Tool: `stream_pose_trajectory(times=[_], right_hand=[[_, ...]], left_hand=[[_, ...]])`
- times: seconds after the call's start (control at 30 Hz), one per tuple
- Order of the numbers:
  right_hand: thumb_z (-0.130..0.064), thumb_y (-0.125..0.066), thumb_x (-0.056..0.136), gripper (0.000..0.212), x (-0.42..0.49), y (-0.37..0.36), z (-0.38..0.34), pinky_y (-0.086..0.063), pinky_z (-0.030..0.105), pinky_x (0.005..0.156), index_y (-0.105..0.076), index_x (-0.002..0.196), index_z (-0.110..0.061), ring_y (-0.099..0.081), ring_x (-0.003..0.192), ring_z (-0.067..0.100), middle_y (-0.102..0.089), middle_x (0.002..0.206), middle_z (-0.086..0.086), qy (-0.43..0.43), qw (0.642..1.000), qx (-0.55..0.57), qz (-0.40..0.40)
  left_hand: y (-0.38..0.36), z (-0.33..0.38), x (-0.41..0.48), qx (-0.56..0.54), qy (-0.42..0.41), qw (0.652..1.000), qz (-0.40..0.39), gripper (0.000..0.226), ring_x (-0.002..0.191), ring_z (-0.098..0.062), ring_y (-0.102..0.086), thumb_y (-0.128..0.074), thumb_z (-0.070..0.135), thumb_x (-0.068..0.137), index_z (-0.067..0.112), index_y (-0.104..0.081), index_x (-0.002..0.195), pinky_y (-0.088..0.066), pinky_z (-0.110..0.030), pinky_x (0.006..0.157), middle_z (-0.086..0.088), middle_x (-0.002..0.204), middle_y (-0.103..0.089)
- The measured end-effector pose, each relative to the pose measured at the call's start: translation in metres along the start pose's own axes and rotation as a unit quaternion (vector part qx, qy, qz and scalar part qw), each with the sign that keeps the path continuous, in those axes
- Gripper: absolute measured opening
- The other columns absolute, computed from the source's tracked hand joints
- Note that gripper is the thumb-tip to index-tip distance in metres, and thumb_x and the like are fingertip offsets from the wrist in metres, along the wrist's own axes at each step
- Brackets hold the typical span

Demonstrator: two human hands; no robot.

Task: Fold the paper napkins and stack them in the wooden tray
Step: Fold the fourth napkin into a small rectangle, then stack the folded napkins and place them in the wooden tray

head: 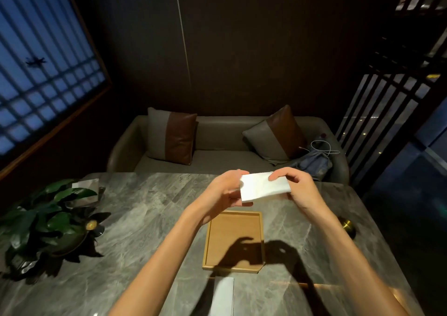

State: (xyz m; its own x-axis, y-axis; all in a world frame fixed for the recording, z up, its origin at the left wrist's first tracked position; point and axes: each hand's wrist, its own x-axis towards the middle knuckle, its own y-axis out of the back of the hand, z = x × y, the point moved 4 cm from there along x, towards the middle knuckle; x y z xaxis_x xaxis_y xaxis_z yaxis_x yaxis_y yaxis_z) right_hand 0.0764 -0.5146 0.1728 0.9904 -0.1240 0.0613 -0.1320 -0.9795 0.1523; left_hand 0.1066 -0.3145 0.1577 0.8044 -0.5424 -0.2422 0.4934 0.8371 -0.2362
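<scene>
I hold a white paper napkin (263, 186) in the air above the far end of the wooden tray (232, 240). My left hand (225, 190) pinches its left edge and my right hand (297, 187) pinches its upper right edge. The napkin looks folded into a rectangle. The tray lies on the grey marble table (145, 219) with nothing inside it but the shadows of my hands. Another white napkin (223, 296) lies flat on the table just in front of the tray.
A potted plant (46, 216) stands at the table's left, with a shiny napkin holder (87, 191) behind it. A small brass fitting (347, 226) sits at the right edge. Beyond the table is a sofa (225, 151) with two cushions and a bag.
</scene>
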Motion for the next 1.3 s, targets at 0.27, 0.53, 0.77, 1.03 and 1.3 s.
stream_pose_trajectory(times=[0.27, 0.53, 0.77, 1.03, 1.3], right_hand=[[-0.045, -0.063, 0.092, 0.032, -0.007, -0.006, 0.017, -0.058, 0.027, 0.064, -0.066, 0.123, -0.037, -0.072, 0.097, 0.021, -0.074, 0.114, 0.002, -0.118, 0.983, 0.129, -0.046], [-0.001, -0.062, 0.094, 0.058, 0.002, -0.015, 0.007, -0.053, 0.022, 0.063, -0.048, 0.144, -0.026, -0.057, 0.067, 0.011, -0.058, 0.07, 0.004, -0.021, 0.992, -0.051, -0.117], [-0.024, -0.071, 0.092, 0.049, -0.011, -0.046, 0.028, -0.058, 0.032, 0.087, -0.051, 0.136, -0.028, -0.074, 0.094, 0.012, -0.079, 0.098, -0.002, -0.127, 0.976, -0.028, -0.173], [-0.01, -0.069, 0.091, 0.017, -0.107, -0.093, 0.173, -0.044, 0.026, 0.053, -0.071, 0.107, -0.003, -0.055, 0.051, 0.015, -0.073, 0.07, 0.009, -0.313, 0.946, 0.042, -0.071], [-0.004, -0.066, 0.093, 0.02, -0.167, -0.143, 0.272, -0.052, 0.025, 0.064, -0.067, 0.107, 0.01, -0.065, 0.076, 0.022, -0.066, 0.089, 0.017, -0.388, 0.92, -0.012, -0.05]], left_hand=[[0.009, -0.008, 0.001, 0.07, -0.039, 0.991, 0.108, 0.026, 0.101, -0.022, -0.072, -0.066, 0.016, 0.096, 0.017, -0.063, 0.122, -0.058, -0.018, 0.069, -0.007, 0.119, -0.069], [0.004, -0.017, -0.015, 0.145, -0.013, 0.987, 0.065, 0.025, 0.098, -0.019, -0.067, -0.062, 0.034, 0.1, 0.016, -0.067, 0.116, -0.059, -0.029, 0.08, -0.007, 0.112, -0.068], [0.014, -0.033, -0.026, 0.153, -0.04, 0.978, 0.138, 0.021, 0.081, -0.02, -0.073, -0.06, 0.023, 0.101, 0.012, -0.074, 0.091, -0.057, -0.027, 0.069, -0.016, 0.088, -0.074], [0.039, -0.163, -0.066, 0.155, 0.114, 0.967, 0.166, 0.015, 0.073, -0.023, -0.049, -0.06, 0.01, 0.1, 0.007, -0.063, 0.085, -0.042, -0.03, 0.063, -0.015, 0.078, -0.051], [0.063, -0.294, -0.095, 0.143, 0.222, 0.933, 0.243, 0.021, 0.072, -0.022, -0.053, -0.067, 0.009, 0.093, 0.009, -0.059, 0.073, -0.046, -0.033, 0.066, -0.01, 0.074, -0.055]])
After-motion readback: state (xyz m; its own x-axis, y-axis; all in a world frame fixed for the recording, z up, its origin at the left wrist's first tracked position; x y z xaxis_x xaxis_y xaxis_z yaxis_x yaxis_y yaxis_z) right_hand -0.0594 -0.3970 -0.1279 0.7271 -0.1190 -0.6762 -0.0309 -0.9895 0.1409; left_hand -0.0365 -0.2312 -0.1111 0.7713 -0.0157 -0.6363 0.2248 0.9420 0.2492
